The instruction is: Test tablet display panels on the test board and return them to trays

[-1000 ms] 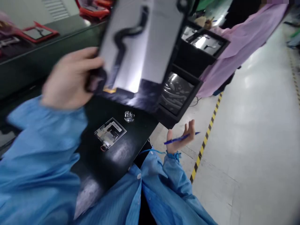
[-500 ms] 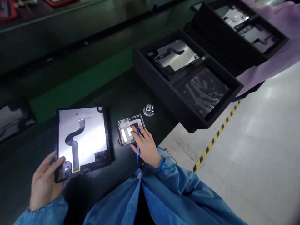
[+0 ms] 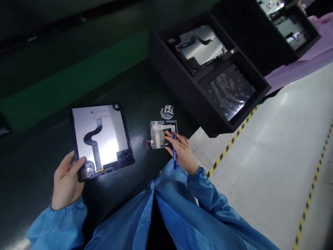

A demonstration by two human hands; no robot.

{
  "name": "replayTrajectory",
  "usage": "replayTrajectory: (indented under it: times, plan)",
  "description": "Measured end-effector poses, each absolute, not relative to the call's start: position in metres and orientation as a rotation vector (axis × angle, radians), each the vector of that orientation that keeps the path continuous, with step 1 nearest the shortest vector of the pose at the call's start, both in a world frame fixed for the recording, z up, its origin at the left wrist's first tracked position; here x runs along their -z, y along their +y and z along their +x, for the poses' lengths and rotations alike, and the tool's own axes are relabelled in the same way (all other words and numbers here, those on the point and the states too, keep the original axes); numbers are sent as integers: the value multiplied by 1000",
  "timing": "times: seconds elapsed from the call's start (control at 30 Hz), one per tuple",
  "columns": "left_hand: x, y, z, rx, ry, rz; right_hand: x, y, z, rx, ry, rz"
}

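Observation:
A tablet screen panel (image 3: pixel 101 135) lies back side up on the dark bench, silvery with a black S-shaped flex cable. My left hand (image 3: pixel 66 180) grips its near left corner, thumb on top. My right hand (image 3: pixel 182 152) holds a blue pen (image 3: pixel 174 158) between its fingers while the fingertips press on a small circuit-board module (image 3: pixel 160 134) with a red wire at its left edge. A small shiny metal part (image 3: pixel 167 111) stands just behind the module.
A black foam tray (image 3: pixel 182 80) at the back right holds another panel (image 3: pixel 199 47) and a glossy sheet (image 3: pixel 229 92). A second tray (image 3: pixel 288 24) lies farther right beside a person's pink sleeve (image 3: pixel 307 59). A green strip runs behind the bench; the floor has yellow-black tape.
The panel came down from in front of my face onto the bench. My right hand moved from open air, pen in it, onto the small module. The view has shifted slightly since.

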State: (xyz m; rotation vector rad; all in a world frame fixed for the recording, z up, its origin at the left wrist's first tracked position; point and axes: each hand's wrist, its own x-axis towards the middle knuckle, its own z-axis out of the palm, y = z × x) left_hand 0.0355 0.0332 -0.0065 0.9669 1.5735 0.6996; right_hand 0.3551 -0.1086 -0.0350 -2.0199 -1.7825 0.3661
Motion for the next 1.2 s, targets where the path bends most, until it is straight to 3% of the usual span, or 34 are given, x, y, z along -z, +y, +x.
replayTrajectory:
  times: [0.43, 0.63, 0.83, 1.03, 1.2]
  plan:
    - [32, 16, 82, -763, 1425, 1444, 33, -83, 415, -468, -1847, -1849]
    - [31, 22, 80, -781, 1343, 1989, 14, -95, 410, -419, -1469, -1822]
    - [26, 64, 80, -468, 1203, 2358, 0, -86, 364, -460, -950, -1665]
    - [36, 83, 91, -321, 1148, 2455, 6, -45, 286, -1039, -1108, -1549]
    - [39, 85, 92, -326, 1142, 2413, 23, -30, 262, -868, -1222, -1639]
